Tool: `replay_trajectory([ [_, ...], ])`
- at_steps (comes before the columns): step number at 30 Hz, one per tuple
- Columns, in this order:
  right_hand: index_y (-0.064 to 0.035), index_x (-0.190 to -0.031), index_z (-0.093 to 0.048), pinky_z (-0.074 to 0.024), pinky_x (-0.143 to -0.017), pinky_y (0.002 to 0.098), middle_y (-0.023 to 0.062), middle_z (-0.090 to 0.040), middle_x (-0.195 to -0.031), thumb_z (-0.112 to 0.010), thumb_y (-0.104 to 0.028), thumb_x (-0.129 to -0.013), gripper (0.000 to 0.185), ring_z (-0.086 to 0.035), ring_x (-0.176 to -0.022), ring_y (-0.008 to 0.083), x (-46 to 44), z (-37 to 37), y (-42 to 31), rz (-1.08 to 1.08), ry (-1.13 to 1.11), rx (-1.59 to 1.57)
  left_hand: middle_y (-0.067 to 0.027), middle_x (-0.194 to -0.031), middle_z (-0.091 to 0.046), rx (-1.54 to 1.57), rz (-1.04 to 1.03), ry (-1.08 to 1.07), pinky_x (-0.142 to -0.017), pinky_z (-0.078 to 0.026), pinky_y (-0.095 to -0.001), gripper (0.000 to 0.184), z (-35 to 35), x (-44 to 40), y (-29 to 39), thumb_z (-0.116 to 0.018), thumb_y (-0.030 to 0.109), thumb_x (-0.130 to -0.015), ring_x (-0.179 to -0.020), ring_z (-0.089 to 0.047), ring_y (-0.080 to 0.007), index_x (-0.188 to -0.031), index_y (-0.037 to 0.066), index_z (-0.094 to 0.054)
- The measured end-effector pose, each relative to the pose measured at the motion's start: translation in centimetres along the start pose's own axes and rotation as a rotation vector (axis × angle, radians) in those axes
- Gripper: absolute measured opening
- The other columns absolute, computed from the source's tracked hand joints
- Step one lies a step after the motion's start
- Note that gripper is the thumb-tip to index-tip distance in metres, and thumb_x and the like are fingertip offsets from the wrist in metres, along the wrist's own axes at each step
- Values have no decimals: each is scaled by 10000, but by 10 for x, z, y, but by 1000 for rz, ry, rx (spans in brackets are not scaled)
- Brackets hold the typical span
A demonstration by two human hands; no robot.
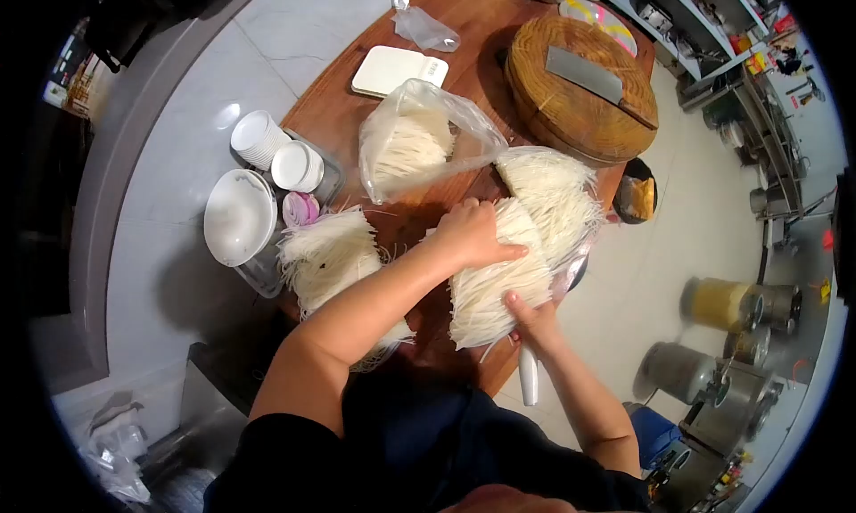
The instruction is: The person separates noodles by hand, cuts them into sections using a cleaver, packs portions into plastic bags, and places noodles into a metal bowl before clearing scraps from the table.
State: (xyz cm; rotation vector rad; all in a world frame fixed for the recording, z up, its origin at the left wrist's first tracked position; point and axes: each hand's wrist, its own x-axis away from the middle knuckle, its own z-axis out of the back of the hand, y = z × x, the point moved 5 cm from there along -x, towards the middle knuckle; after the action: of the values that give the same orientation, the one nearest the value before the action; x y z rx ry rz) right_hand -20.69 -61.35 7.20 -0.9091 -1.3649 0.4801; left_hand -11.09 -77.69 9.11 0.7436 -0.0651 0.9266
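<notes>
A bundle of dried white rice noodles lies under both my hands at the table's near right edge. My left hand is closed over its upper left side, fingers curled round the edge and thumb pressed on the strands. At the lower right, my right hand has its thumb on the noodles. A white handle sticks out below that hand, which seems closed round it; the rest of this tool is hidden. Another noodle bundle in clear plastic adjoins at the upper right, and a third noodle pile lies left.
An open plastic bag holds more noodles. Beyond are a white kitchen scale and a round chopping block with a cleaver. Bowls and stacked cups stand at left; gas cylinders stand on the floor at right.
</notes>
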Motion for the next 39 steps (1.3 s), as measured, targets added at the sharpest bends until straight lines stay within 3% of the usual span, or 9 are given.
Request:
replay_trajectory([
  [8, 5, -1094, -511, -372, -367, 230, 56, -575, -720, -646, -331, -859, 431, -463, -448, 93, -31, -48, -87, -3, -100, 67, -291, -1060, -604, -26, -47, 93, -905, -467, -389, 744, 112, -16, -7, -676, 608, -647, -1034, -587, -369, -1018, -37, -643],
  [14, -6, -1070, -528, -358, -332, 233, 61, -588, -722, -677, -381, -828, 470, -445, -415, 97, -106, -94, -72, -31, -197, -67, -243, -1102, -610, 8, -94, -23, -906, -454, -382, 752, 103, -85, -104, -662, 621, -648, -1045, -588, -350, -1098, 20, -636],
  [22, 28, -1055, -521, -357, -340, 238, 66, -579, -724, -650, -406, -844, 500, -451, -434, 108, -179, -120, -64, -55, -242, -139, -251, -1185, -565, -166, 1, -63, -957, -417, -378, 856, 107, -141, -154, -630, 662, -655, -1105, -555, -339, -1155, -32, -584],
  [24, -30, -1058, -527, -365, -341, 226, 33, -565, -710, -654, -477, -816, 524, -452, -428, 91, -194, -125, -58, -84, -243, -120, -270, -1212, -538, -196, 59, -33, -980, -402, -382, 868, 109, -140, -160, -602, 642, -708, -1113, -544, -359, -1180, -84, -539],
  [28, -66, -1076, -516, -372, -322, 218, 10, -553, -704, -661, -491, -808, 523, -436, -404, 83, -211, -131, -53, -124, -209, -92, -272, -1241, -514, -81, 27, 182, -972, -401, -400, 695, 118, -118, -172, -527, 507, -849, -1133, -528, -357, -1214, -84, -505],
  [31, -62, -1069, -514, -369, -309, 217, 13, -552, -701, -647, -467, -828, 490, -431, -401, 84, -212, -130, -54, -139, -199, -58, -265, -1217, -534, 45, 24, 333, -951, -406, -412, 640, 136, -80, -180, -555, 437, -851, -1112, -536, -351, -1205, -93, -496],
  [34, -77, -1076, -508, -362, -318, 216, 14, -548, -700, -620, -440, -858, 438, -424, -409, 84, -216, -130, -49, -138, -192, -22, -242, -1178, -564, -66, -81, 752, -916, -422, -410, 597, 141, -45, -200, -614, 381, -816, -1052, -564, -356, -1194, -69, -505],
  [37, -87, -1083, -505, -359, -327, 211, 13, -547, -700, -614, -433, -865, 424, -422, -422, 83, -220, -130, -47, -97, -206, -50, -222, -1175, -568, -187, 165, 1017, -881, -446, -401, 622, 135, -29, -229, -678, 364, -757, -1018, -572, -373, -1204, -31, -503],
  [39, -70, -1068, -513, -360, -334, 205, 14, -550, -704, -618, -442, -859, 440, -427, -432, 82, -225, -128, -44, -139, -174, 22, -212, -1124, -597, 98, 347, 871, -842, -463, -398, 577, 122, -43, -253, -686, 352, -733, -970, -590, -375, -1155, -16, -545],
])
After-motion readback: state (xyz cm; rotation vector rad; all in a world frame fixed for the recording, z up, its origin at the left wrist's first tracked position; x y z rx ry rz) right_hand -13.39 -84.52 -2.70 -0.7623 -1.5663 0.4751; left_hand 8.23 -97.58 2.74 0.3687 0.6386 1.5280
